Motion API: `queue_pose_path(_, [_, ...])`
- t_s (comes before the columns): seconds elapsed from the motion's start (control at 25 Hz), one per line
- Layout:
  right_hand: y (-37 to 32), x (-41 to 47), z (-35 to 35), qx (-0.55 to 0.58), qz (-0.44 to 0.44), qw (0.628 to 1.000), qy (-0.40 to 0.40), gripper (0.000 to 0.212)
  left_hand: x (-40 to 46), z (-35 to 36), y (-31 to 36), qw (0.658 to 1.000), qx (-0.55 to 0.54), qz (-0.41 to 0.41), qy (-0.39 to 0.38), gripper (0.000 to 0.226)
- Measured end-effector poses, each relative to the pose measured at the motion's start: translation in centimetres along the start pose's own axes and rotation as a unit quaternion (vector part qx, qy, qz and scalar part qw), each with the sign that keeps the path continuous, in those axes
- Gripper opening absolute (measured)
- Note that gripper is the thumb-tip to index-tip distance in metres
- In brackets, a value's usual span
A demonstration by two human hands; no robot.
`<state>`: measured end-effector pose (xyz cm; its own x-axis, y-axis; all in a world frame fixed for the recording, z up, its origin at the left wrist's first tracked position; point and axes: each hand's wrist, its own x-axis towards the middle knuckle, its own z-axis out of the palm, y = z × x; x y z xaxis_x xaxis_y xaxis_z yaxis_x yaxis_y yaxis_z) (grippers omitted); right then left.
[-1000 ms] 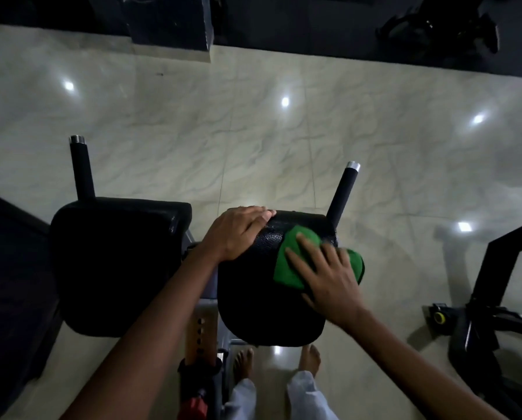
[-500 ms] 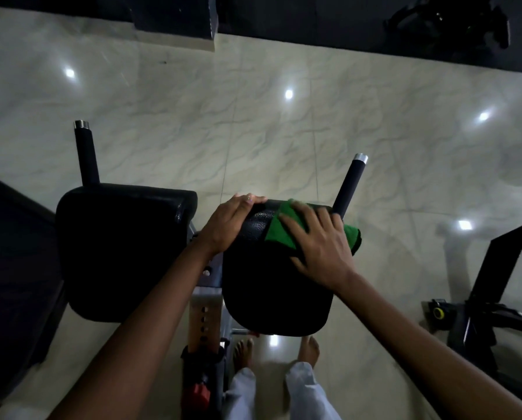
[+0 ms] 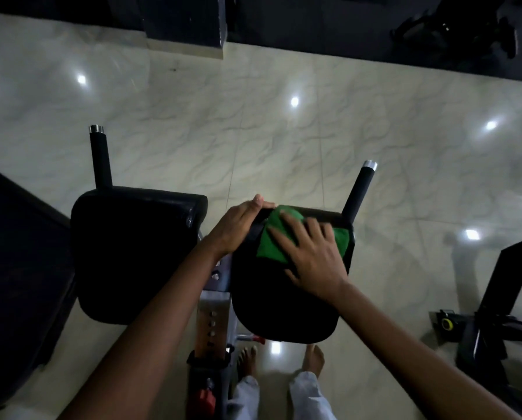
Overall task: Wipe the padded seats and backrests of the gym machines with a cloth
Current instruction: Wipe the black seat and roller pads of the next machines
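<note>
Two black padded pads sit side by side on a gym machine. A green cloth lies on the far part of the right pad. My right hand lies flat on the cloth with fingers spread, pressing it onto the pad. My left hand rests over the right pad's far left corner, fingers straight along the edge. The left pad is bare.
A black handle rises behind the left pad and another handle behind the right pad. The steel adjustment post runs between the pads. Another machine's black frame stands at the right. My bare feet are on the marble floor below.
My right hand has slid the green cloth left along the far part of the right pad, after first moving it away from me. My left hand stays on the corner.
</note>
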<state>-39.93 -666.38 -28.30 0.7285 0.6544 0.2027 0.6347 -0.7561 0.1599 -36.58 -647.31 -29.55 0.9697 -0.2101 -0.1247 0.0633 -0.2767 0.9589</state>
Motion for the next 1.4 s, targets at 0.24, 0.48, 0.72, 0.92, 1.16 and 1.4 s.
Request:
queue_pose_path(0.24, [-1.3, -4.6, 2.3, -0.039, -0.228, 0.973, 0.016, 0.044, 0.4, -0.4, 0.2, 0.996, 0.071, 0.048, -0.022, 0.057])
queue_pose_path(0.48, [-2.7, -3.7, 2.1, -0.010, -0.137, 0.989, 0.048, 0.064, 0.5, -2.7, 0.1, 0.905, 0.400, 0.126, -0.075, 0.052])
queue_pose_path(0.72, [-2.2, 0.5, 0.5, 0.034, -0.035, 0.998, 0.039, 0.085, -4.1, -9.1, -4.0, 0.789, 0.572, 0.129, 0.184, 0.050])
queue_pose_path(0.92, [-4.9, -0.6, 1.8, -0.024, -0.046, 0.997, 0.059, 0.074, -4.1, -9.0, -4.7, 0.788, 0.565, 0.131, 0.209, 0.045])
queue_pose_path(1.16, [-3.3, 2.3, 0.6, -0.021, -0.109, 0.994, 0.026, 0.073, -4.2, -8.9, -4.9, 0.784, 0.557, 0.147, 0.230, 0.043])
queue_pose_path(1.4, [-4.0, 5.4, -0.3, 0.044, 0.068, 0.997, -0.001, 0.078, -4.4, -9.0, -4.9, 0.791, 0.554, 0.137, 0.220, 0.043])
